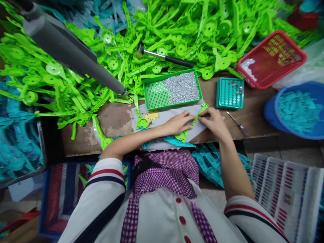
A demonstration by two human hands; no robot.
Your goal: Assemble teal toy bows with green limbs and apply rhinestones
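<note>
A long bright-green plastic part [182, 136] with a rounded end lies slantwise on a grey cloth [167, 113] in front of me. My left hand [178, 122] reaches across from the left, its fingers closed on the middle of this part. Close to its upper end, my right hand [215, 123] pinches with thumb and fingertips at the part's edge; anything small between those fingertips is hidden. Under the lower end sits a teal plastic piece [177, 141]. Another green part [142, 122] rests at the cloth's left, beside a printed yellow figure [151, 116].
Beyond the cloth stands a green tray [172, 105] of small silver metal pieces. A teal box [230, 105], screwdriver [238, 123], red basket [273, 81] and blue bucket [273, 111] are rightward. A hammer [165, 58] lies on heaped green parts [182, 30]. A grey tool [76, 50] hangs upper left.
</note>
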